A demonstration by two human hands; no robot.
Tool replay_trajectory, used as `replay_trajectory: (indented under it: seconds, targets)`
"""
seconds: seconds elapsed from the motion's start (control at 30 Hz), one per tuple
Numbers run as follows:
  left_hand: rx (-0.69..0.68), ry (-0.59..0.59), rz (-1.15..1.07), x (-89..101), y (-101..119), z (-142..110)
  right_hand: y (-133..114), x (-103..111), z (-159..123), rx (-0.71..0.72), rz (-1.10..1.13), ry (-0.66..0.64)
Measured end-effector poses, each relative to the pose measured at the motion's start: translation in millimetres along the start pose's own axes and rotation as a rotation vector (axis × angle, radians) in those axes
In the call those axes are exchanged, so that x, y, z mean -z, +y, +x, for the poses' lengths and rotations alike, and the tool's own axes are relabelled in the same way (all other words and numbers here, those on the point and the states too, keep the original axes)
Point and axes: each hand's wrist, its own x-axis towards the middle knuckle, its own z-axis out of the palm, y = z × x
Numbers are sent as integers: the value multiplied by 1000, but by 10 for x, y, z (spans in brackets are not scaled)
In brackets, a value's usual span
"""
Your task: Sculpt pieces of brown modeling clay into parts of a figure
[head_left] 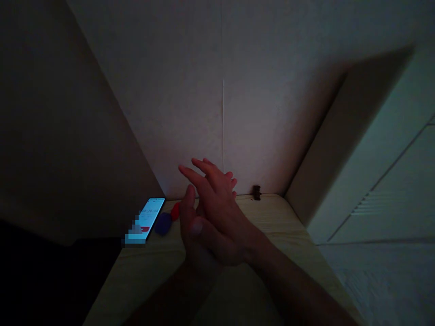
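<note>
Over the table, my right hand [219, 192] lies across my left hand [192, 240], palm against palm. The right fingers are stretched out and point up to the left, a little apart. Below them shows the left thumb side, while the left fingertips stick out beyond the far edge of the right hand. Whatever may lie between the palms is hidden. Just left of my hands, a dark blue lump [163, 223] and a smaller red lump [175, 211] sit on the wooden table [272, 226].
A lit phone [149, 219] lies at the table's left edge, partly blurred out. A small dark brown object [257, 192] stands at the back right. The wall [183, 113] rises directly behind the table, and a pale panelled cabinet or door [374, 181] is on the right. The light is dim.
</note>
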Motion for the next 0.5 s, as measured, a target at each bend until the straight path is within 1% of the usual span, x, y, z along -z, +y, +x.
replay_trajectory:
  seconds: [0.07,0.17,0.23,0.3,0.37,0.4,0.43,0.5]
  targets:
    - [36,13,-4,-33,34,-4,15,-13,1,24,25,26]
    - [68,12,-49,-134,137,2,42,-60,-11,56,69,119]
    - [88,-16,-94,-189,209,7,52,-111,-29,59,93,204]
    - [143,38,-124,-215,270,7,45,-163,-49,56,114,311]
    - [208,51,-120,-220,311,9,16,-194,-60,48,113,421]
    - [237,25,-104,-218,323,13,-5,-197,-57,42,96,460]
    - [253,-16,-82,-213,329,19,-30,-191,-48,37,74,472]
    - [245,-99,-57,-196,326,40,-84,-160,-8,12,29,430]
